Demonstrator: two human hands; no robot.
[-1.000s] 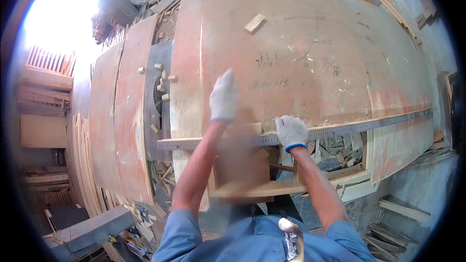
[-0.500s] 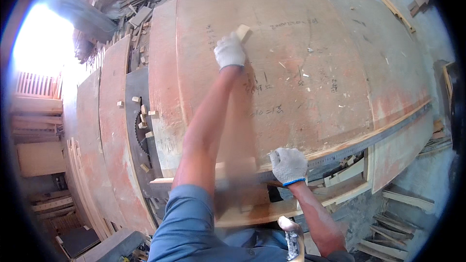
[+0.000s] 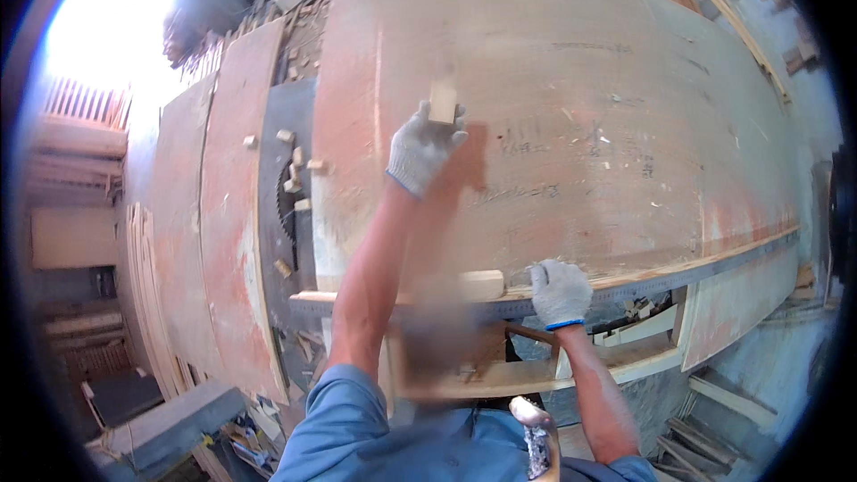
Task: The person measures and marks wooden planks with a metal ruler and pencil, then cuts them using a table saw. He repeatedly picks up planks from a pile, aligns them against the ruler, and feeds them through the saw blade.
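My left hand [image 3: 421,150], in a white knitted glove, reaches over the large table panel [image 3: 544,80]. Its fingers are closed around a small pale wooden block [image 3: 443,103], held by its sides. Near the front edge of the panel, my right hand [image 3: 561,293], gloved in white with a blue cuff, is curled over the long wooden rail [image 3: 661,277] with a ruled metal strip. A pale wood piece [image 3: 483,284] lies at the rail between my forearms. Some fingers of the right hand are hidden. A blurred shape hangs in front of the lower middle.
A toothed circular saw blade [image 3: 285,205] rises from a dark metal strip on the left, with small wooden blocks [image 3: 293,170] around it. Offcuts [image 3: 312,22] pile up beyond. Loose slats lie along the left side, and more wood lies at lower right [image 3: 714,437].
My left hand has drawn back toward me with the wooden block, and more of the block now shows. My right hand stays on the rail. The whole view has shifted.
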